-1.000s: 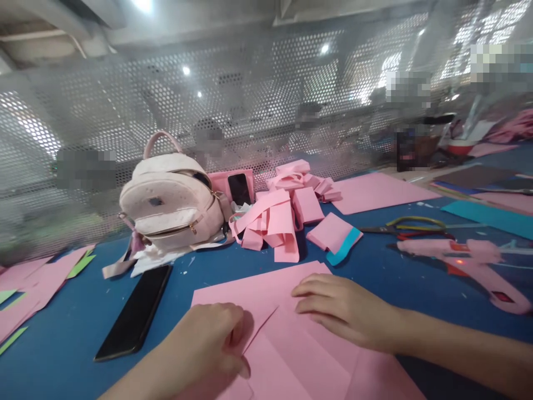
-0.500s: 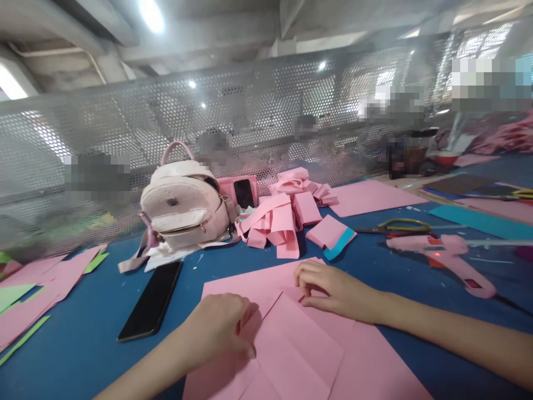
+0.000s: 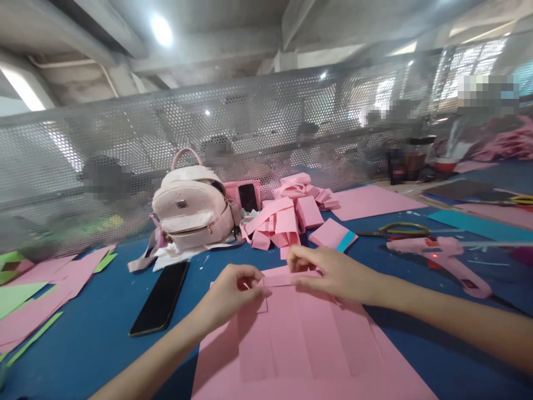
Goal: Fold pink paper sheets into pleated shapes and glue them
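Note:
A creased pink sheet stands between my hands, with several parallel fold lines running along it. My left hand is closed, thumb and fingers pinching the sheet's far left corner. On the far edge, my right hand is closed around a narrow folded strip at the right side. Beneath it lies a larger flat pink sheet. Just beyond my right hand is a pink folded piece with a blue strip, partly covered by that hand.
A pink glue gun with a lit red light and yellow-handled scissors lie to the right. A black phone is at the left. Behind are a pale pink backpack, folded pink pieces and a perforated metal screen.
Both hands have moved to the far edge of the creased sheet and now grip it there. The sheet has turned and spread, so its fold lines point away from me.

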The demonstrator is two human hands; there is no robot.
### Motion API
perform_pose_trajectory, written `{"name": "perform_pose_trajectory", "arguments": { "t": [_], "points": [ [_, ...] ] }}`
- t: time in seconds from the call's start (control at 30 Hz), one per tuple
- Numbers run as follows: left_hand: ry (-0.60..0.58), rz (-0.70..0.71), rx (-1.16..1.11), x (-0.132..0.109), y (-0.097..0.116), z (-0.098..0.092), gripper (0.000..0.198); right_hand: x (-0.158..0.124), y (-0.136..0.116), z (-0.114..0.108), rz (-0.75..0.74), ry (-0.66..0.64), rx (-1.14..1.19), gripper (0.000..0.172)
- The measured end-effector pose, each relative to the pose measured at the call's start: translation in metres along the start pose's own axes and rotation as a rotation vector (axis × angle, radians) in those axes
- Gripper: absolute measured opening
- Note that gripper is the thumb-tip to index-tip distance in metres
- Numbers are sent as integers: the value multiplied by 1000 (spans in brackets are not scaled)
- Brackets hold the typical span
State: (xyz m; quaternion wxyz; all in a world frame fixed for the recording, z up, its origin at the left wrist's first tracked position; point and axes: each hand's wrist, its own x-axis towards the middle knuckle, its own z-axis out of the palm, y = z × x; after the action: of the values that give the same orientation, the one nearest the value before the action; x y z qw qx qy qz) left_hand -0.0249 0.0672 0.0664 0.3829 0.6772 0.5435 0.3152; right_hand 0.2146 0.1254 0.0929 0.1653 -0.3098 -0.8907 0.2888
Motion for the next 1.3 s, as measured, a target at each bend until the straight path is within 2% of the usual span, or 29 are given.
{"name": "perform_pose_trajectory", "arguments": {
  "t": [0.1,0.2,0.4,0.47,0.57,0.63,0.73,0.8,0.87,0.97,1.03,1.2,1.3],
  "points": [
    [36,-11,-67,-1,-1,5,34,10,-8,9,-65,-45,-154,11],
    [56,-30,-130,-1,-2,12,37,22,-11,17,-118,-58,-173,25],
    [74,-79,-193,2,-9,21,36,40,-7,27,-137,-59,-48,22],
    [79,-92,-179,3,-16,23,38,44,0,30,-140,-45,46,22],
    [105,-112,-138,7,-26,26,52,49,15,34,-118,-25,171,22],
    [103,-129,-127,10,-32,27,52,53,25,36,-104,-26,204,23],
    [66,-163,-137,14,-38,26,42,55,37,39,-82,-33,240,23],
    [37,-181,-133,16,-41,24,42,54,40,44,-74,-41,265,20],
    [-20,-189,-126,18,-42,21,42,52,41,50,-80,-59,285,18],
    [-135,-177,-127,19,-39,18,29,47,41,60,-97,-88,316,20],
    [-165,-149,-123,19,-35,17,25,45,43,65,-98,-97,340,21],
    [-194,-98,-156,16,-37,23,50,39,45,69,-134,-136,401,25],
    [-245,-77,-257,13,-43,25,56,37,42,67,-191,-198,478,27]
  ]
}}
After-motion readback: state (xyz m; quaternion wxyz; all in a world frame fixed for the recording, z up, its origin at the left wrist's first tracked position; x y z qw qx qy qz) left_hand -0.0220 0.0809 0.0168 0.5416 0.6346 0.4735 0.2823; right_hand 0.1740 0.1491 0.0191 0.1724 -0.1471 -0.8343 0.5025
